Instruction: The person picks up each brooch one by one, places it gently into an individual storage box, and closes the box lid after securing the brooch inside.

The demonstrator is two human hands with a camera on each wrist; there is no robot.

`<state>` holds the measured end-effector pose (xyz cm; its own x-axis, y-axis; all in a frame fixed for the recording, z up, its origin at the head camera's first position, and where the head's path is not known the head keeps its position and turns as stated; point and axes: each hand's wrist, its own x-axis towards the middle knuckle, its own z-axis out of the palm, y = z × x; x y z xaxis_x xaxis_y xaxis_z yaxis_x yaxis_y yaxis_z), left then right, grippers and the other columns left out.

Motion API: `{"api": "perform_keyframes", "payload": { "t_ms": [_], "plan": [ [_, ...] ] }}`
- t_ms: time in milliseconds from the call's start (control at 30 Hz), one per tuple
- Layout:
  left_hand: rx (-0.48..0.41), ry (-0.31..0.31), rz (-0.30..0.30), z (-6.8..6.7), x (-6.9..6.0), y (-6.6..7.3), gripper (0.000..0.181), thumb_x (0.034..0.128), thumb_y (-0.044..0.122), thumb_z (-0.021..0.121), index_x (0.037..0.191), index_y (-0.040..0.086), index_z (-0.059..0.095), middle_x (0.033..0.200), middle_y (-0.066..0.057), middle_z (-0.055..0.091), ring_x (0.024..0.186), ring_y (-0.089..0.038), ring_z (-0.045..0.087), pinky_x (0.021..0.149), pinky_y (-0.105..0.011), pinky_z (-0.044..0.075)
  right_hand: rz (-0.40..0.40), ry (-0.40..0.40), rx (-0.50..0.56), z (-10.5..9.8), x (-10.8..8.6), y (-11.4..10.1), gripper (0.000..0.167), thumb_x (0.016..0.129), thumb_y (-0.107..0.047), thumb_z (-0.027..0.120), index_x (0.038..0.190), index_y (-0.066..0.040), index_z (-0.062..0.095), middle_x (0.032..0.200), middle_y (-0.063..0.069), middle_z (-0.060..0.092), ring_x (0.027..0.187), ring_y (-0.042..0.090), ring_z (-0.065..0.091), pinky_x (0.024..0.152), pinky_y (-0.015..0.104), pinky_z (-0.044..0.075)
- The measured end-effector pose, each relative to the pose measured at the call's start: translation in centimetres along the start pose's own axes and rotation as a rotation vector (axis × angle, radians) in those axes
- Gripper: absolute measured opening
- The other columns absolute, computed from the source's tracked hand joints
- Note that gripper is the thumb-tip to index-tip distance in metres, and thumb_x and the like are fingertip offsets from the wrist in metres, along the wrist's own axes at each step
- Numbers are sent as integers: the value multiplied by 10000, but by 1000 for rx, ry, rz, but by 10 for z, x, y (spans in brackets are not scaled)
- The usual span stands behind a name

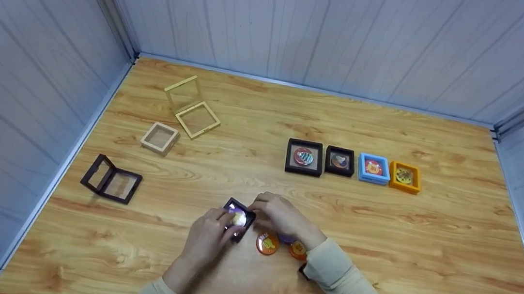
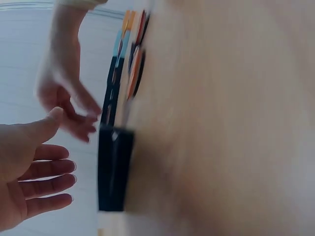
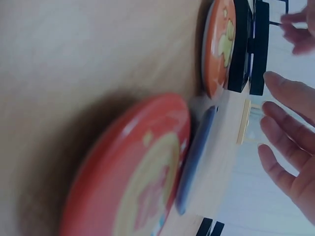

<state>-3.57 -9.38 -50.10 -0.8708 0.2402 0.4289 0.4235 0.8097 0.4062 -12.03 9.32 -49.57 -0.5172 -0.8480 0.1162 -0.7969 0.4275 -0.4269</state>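
Watching my feed, I judged that the dark case [image 1: 247, 222] wanted light, level pressure, clear of the badge [image 1: 238, 219]. In the head view it lay at two o'clock from the left hand [image 1: 207, 235], fingers loosely parted, and between eight and nine from the right hand [image 1: 282, 215], likewise parted.

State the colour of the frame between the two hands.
The frame is black, clearest in the left wrist view.

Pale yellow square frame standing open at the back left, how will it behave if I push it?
The pale yellow square frame looks stiff, its edges straight. It's probably light, being thin-rimmed and see-through. Its raised half may swing, since it seems hinged along one edge.
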Motion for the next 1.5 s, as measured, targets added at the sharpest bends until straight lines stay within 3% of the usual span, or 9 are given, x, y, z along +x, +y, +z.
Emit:
{"api": "perform_keyframes", "payload": {
  "t_ms": [300, 633, 767, 900, 1200, 1400, 1500],
  "plan": [
    [75, 25, 3, -27, 40, -35, 225, 791, 125, 643, 938, -46, 633, 844, -135, 589, 771, -277, 571, 665, -379, 492, -142, -25, -122, 4, 6, -9, 186, 769, -172, 683, 946, -117, 674, 960, 17, 575, 909, 152, 515, 763, 266, 427],
    [186, 26, -51, -49, 97, -87, 279, 795, 89, 614, 1010, -86, 582, 960, -248, 558, 836, -372, 551, 668, -443, 492, -144, -116, -186, 10, 11, -14, 153, 780, -209, 667, 930, -179, 675, 948, -35, 594, 900, 119, 503, 722, 265, 391],
    [237, 33, -53, -55, 115, -108, 260, 790, 54, 595, 993, -106, 570, 949, -244, 542, 843, -367, 532, 625, -437, 491, -159, -120, -195, 11, 13, -13, 89, 776, -190, 671, 864, -191, 676, 898, -51, 596, 861, 111, 507, 713, 271, 381],
    [295, 2, -74, -58, 129, -123, 259, 793, 38, 572, 1001, -114, 546, 957, -246, 524, 851, -369, 519, 585, -439, 487, -185, -109, -212, 11, 14, -12, 50, 769, -174, 669, 811, -200, 675, 835, -65, 588, 812, 102, 505, 690, 268, 371],
    [366, -103, -184, -69, 158, -149, 335, 873, 64, 479, 1123, -158, 453, 1145, -286, 445, 1001, -387, 461, 685, -445, 485, -134, -72, -182, 8, 11, -3, 49, 776, -186, 670, 817, -203, 690, 844, -62, 609, 826, 105, 525, 713, 282, 386],
    [276, -178, -304, -70, 175, -166, 449, 892, 55, 445, 1275, -139, 315, 1308, -282, 302, 1182, -400, 326, 821, -488, 424, -80, -43, -139, 2, 3, 8, 74, 769, -156, 680, 832, -190, 699, 819, -44, 603, 806, 116, 533, 684, 283, 385],
    [200, -213, -386, -71, 182, -171, 519, 889, 58, 461, 1331, -101, 241, 1366, -262, 232, 1230, -393, 264, 827, -510, 411, -53, -21, -114, -2, -1, 13, 68, 780, -155, 669, 834, -180, 702, 808, -34, 600, 790, 121, 538, 673, 281, 386]
  ]
}}
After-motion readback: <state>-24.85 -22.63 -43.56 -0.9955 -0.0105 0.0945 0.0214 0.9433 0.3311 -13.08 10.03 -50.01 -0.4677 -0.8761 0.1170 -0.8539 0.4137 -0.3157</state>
